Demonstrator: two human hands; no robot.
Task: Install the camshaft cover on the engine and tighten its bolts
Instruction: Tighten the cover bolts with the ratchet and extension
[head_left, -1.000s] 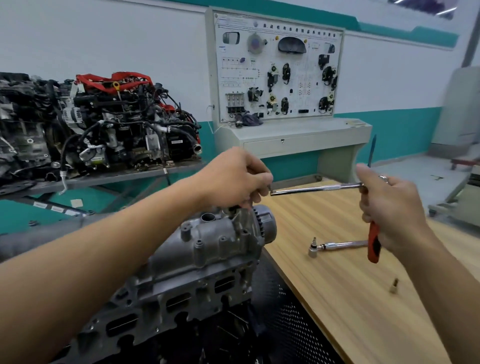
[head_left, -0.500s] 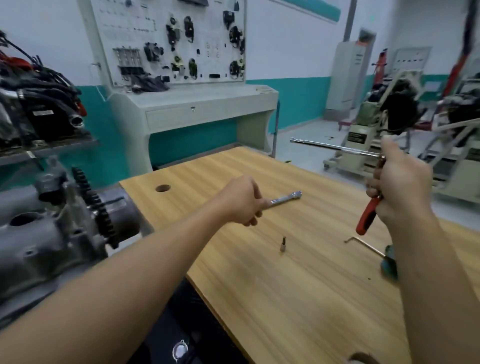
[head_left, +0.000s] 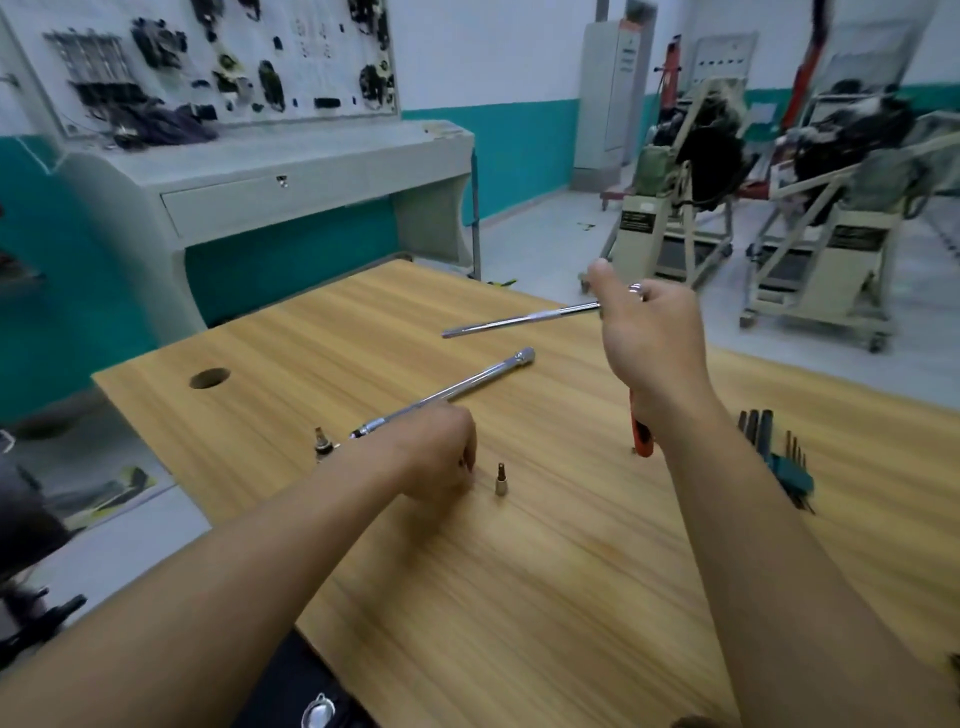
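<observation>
My right hand is raised above the wooden table and grips a red-handled wrench. Its long chrome bar sticks out to the left. My left hand rests low on the table with its fingers curled; nothing shows in it. It lies just left of a small bit socket standing upright, and in front of a chrome ratchet wrench that lies flat. The engine and the camshaft cover are out of view.
A set of hex keys lies at the right of the table. A round hole is near the table's far left corner. A grey training console stands behind, and engine stands on the floor at the right.
The view has swung right, off the engine. My left hand left the engine and dropped onto the table beside the bit socket. My right hand lowered the wrench over the table.
</observation>
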